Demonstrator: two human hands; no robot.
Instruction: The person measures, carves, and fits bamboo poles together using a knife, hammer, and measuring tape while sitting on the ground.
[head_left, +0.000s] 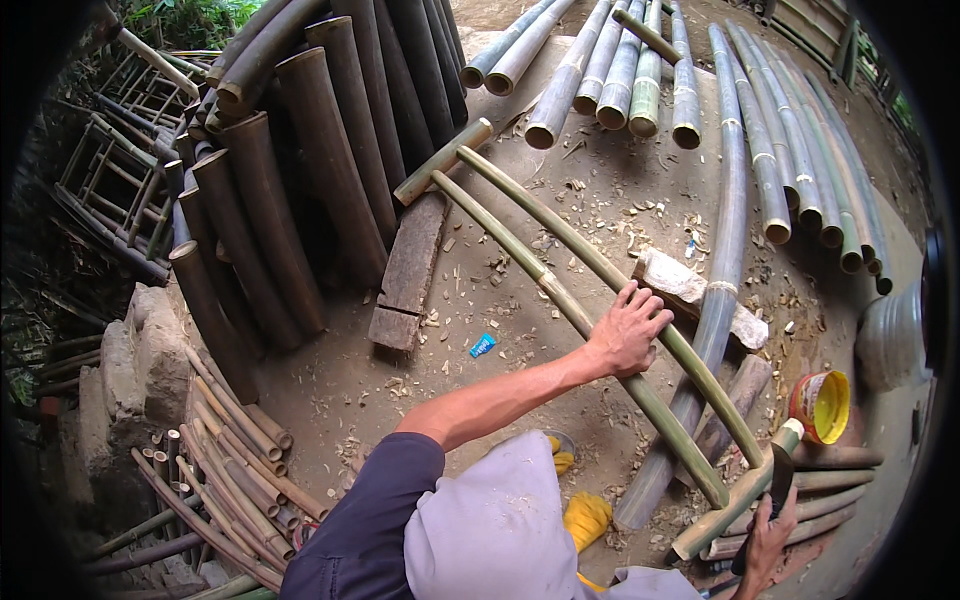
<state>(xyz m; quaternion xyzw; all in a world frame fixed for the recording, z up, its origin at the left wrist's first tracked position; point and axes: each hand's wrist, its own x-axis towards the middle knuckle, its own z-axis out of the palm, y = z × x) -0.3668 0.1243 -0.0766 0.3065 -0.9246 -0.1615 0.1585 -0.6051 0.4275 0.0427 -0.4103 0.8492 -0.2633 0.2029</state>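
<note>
Well, the bamboo frame (566, 299) lies from nearly twelve o'clock down to four. At three, the left hand (628, 332) curls its fingers over one long pole (700, 376). At four, the right hand (768, 540) squeezes a dark tool (781, 478), below a yellow pail (828, 407).

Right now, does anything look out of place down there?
Yes, mildly. A small blue packet lies on the ground left of the bamboo frame, looking like litter among the scattered pale chips. Farther off, a short bamboo piece lies slantwise across the lengthwise poles.
</note>
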